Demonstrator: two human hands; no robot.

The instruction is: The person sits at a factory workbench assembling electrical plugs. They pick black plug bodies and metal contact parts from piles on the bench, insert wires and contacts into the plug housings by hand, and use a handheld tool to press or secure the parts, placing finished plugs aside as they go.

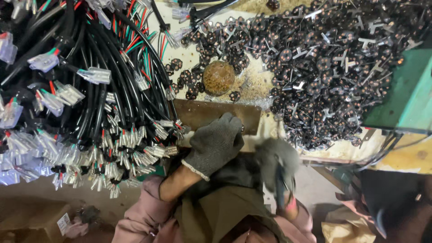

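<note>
Left hand [215, 143]: grey knit glove, resting on the near edge of the brown metal plate [204, 112]; fingers curled together and pressed down on the plate, with nothing visibly gripped.
Right hand [278, 164]: gloved and motion-blurred, at the bench edge to the right of the left hand; whether its fingers are apart or closed cannot be told (a dark, thin object seems to hang below it, unclear).
Cable bundle [90, 90]: black sheathed cables with red, green and black cores, ends fitted with clear-sleeved metal terminals [135, 155]; the terminals lie just beside the left hand, to its left.
Cut pieces [324, 67]: large heap of short dark discs with copper cores showing, spread over the bench beyond the plate.
Round knob [218, 78]: rusty brown dome beyond the plate, amid the debris.
Risk, snagging: the knit glove could catch on the terminal tips lying close by.
Risk, pinching: the left fingers sit on the plate edge while the right hand moves fast nearby.
Risk, spillage: the loose heap reaches the bench edge and could slide off.
</note>
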